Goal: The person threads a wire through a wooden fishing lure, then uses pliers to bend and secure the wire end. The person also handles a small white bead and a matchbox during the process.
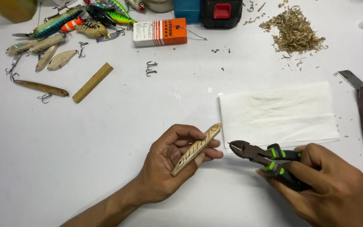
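Near on the white table [85,138], left hand [171,162] pinching a carved wooden lure [196,148], right hand [326,189] clasped round green-handled cutters [265,157], smooth folded tissue [280,113] beyond.

— What's sitting on the white table [106,138]?

— A folded white paper towel [278,113] is lying near the right edge, wood shavings [293,33] are piling up toward the far right corner.

— And the far left corner?

— Fishing lures [59,29] are clustering there, beside a wooden strip [92,83], loose treble hooks [150,68] and an orange-and-white box [159,32].
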